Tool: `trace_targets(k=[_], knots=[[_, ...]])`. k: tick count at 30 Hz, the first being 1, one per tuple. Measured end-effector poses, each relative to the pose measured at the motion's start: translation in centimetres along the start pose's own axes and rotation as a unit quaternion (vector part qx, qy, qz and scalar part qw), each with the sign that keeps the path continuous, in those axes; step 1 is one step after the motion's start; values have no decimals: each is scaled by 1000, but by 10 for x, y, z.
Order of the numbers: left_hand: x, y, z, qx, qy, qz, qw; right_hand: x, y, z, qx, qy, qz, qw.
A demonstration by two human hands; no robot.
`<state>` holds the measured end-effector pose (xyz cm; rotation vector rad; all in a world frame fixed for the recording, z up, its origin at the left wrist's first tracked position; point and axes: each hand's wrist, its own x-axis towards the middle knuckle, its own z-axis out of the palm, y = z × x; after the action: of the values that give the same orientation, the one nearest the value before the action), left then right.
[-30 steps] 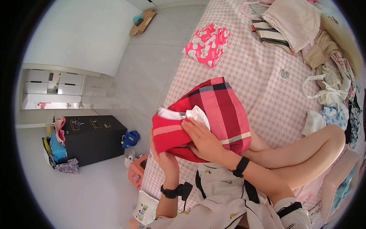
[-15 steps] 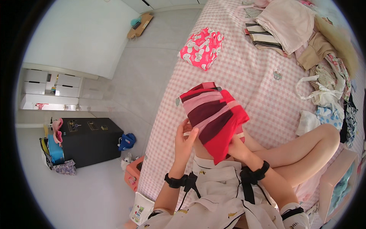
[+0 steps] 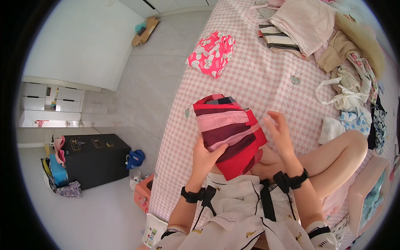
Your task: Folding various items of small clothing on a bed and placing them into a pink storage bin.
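Note:
A folded striped garment in red, pink and dark maroon is held up above my lap. My left hand grips its left side, with the thumb lying across the front and the fingers behind, partly hidden. Just off the garment's right edge, my right hand is raised with its fingers apart and slightly bent, holding nothing. Beyond the garment, a bright pink cloth bundle with white rabbit figures lies on the pink checked bed sheet.
A heap of clothes runs along the right, including a pale pink garment, a beige cloth and a blue-dotted white piece. An open pink box with teal cloth stands at lower right. A black cabinet is on the floor left.
My right hand has let go of the garment and moved up and right of it. My left hand keeps its hold, and the garment's striped face has turned slightly.

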<state>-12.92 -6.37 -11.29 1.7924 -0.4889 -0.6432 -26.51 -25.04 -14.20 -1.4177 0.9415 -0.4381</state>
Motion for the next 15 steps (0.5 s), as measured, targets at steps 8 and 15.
trace_targets(k=[8, 15], knots=[[-4, 32, 11, -290, -112, -149, 939, -13, -11, 2, 252, -236, 52, 937], [9, 88, 54, -199, -132, -18, 971, -26, -73, -90, 342, -201, 87, 914]])
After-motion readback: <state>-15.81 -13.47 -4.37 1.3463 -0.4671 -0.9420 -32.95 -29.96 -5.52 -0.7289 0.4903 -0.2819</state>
